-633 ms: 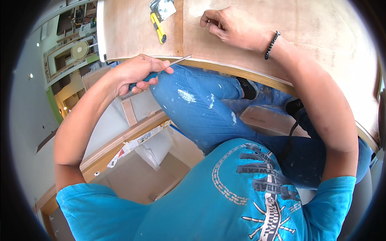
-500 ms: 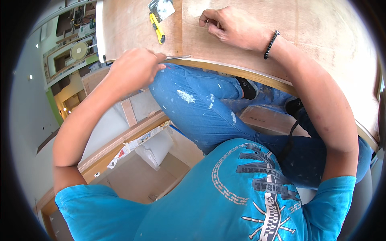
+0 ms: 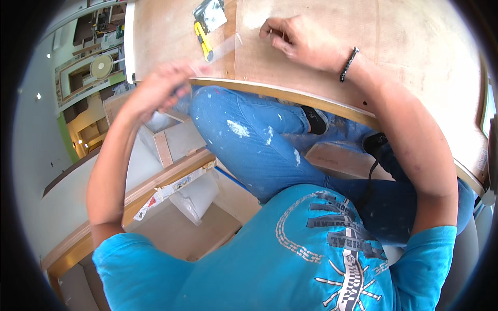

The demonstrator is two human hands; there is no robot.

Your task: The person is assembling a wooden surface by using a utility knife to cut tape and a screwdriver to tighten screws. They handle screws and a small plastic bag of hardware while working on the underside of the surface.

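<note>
My left hand (image 3: 163, 88), smeared by motion, is closed round a putty knife (image 3: 227, 47); its wide, thin blade is a pale blur slanting up to the right over the wooden panel (image 3: 306, 80). The handle is mostly hidden in my fist. On the panel my right hand (image 3: 306, 41) rests with fingers curled and thumb drawn in near the index finger. Whatever those fingers hold, if anything, cannot be made out. Between the hands, nearer the left, lies a yellow and black utility knife (image 3: 203, 40). A small silvery packet (image 3: 210, 14) sits just beyond it.
My blue jeans (image 3: 244, 135), spotted with white paint, are bent under the panel's pale front edge (image 3: 290, 99). At lower left stands an open wooden frame (image 3: 155, 189) with plastic wrap (image 3: 196, 196) inside. A round fan (image 3: 101, 66) is farther off at left.
My left hand has turned and lifted the putty knife, its blade swinging from edge-on at the panel's front edge to up over the panel. My right hand has barely moved.
</note>
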